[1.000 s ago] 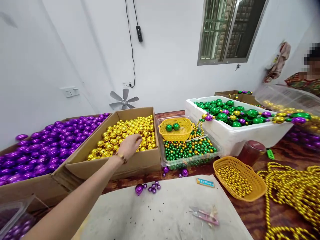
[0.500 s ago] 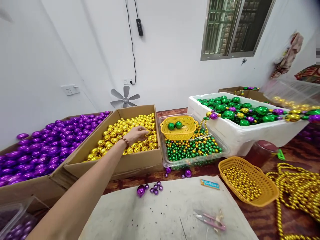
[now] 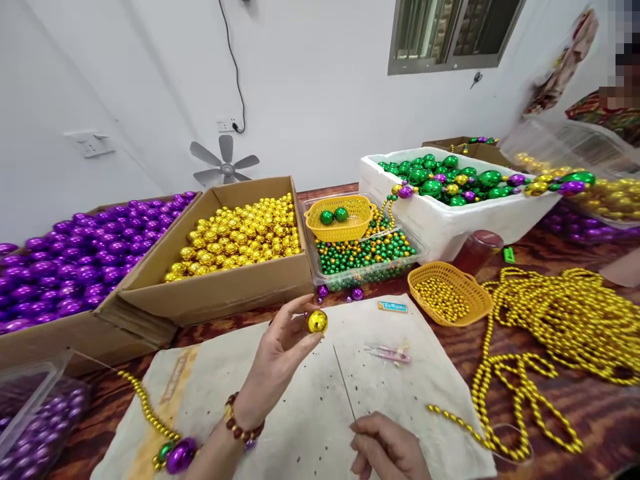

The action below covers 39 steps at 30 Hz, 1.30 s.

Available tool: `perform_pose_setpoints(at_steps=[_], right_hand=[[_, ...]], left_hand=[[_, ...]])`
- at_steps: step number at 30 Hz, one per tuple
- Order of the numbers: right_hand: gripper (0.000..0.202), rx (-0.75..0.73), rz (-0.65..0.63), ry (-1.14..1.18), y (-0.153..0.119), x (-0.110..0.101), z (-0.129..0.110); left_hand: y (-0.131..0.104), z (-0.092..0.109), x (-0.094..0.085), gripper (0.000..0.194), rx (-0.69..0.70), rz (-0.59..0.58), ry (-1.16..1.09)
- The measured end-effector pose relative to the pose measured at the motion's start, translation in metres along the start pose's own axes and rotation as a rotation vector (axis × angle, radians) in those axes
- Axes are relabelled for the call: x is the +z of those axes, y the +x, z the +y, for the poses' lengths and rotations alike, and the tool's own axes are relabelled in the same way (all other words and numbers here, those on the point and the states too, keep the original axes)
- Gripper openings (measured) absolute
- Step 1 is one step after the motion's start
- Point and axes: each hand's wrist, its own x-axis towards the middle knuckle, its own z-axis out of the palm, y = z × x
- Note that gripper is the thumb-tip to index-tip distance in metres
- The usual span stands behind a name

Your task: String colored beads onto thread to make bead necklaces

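Note:
Above the pale cloth [image 3: 310,427], my left hand [image 3: 270,367] pinches a shiny gold ball bead [image 3: 317,322] between thumb and fingers, a dark hole showing in it. My right hand [image 3: 385,445], at the lower edge of the view, is closed on a long thin needle [image 3: 344,381] that points up and away. Left of my left forearm lies a strand of small gold beads [image 3: 145,403] with a green bead [image 3: 165,451] and a large purple bead [image 3: 181,455]. Pink-handled thread snips [image 3: 390,353] rest on the cloth beyond my right hand.
Behind the cloth stand boxes of purple balls [image 3: 85,253] and gold balls [image 3: 240,233], a clear tray [image 3: 370,270] bearing a yellow basket [image 3: 340,230], and a white foam box [image 3: 450,230]. To the right are a basket of small gold beads [image 3: 480,300] and heaped gold bead strands [image 3: 560,313].
My left hand has come back from the gold-ball box to above the cloth, carrying one gold ball bead. My right hand and its needle have come into view. The camera has tilted down.

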Motion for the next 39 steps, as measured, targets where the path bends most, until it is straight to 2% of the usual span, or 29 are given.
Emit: perform_pose_setpoints(at_steps=[5,12,19,23,30,39], right_hand=[[0.035,-0.084,0.006,0.009,-0.007,-0.003,0.004],[0.025,-0.116,-0.018,0.020,-0.004,-0.002,-0.001],[0.022,-0.161,-0.034,0.006,-0.004,0.001,0.004],[0.023,-0.155,-0.036,0.001,-0.005,0.005,0.008],[0.025,-0.129,-0.016,0.001,-0.005,0.012,0.011],[0.023,-0.117,-0.019,0.007,-0.002,0.017,0.005]], left_hand=[[-0.012,-0.008,0.012,0.031,0.149,0.015,0.144],[-0.017,-0.019,0.016,0.035,0.149,0.067,0.166],[-0.015,-0.027,0.015,0.033,0.239,0.146,0.181],[-0.015,-0.028,0.015,0.032,0.181,0.197,0.115],[-0.011,-0.027,0.015,0.030,-0.025,0.292,-0.175],[-0.011,-0.023,0.020,0.031,-0.079,0.297,-0.302]])
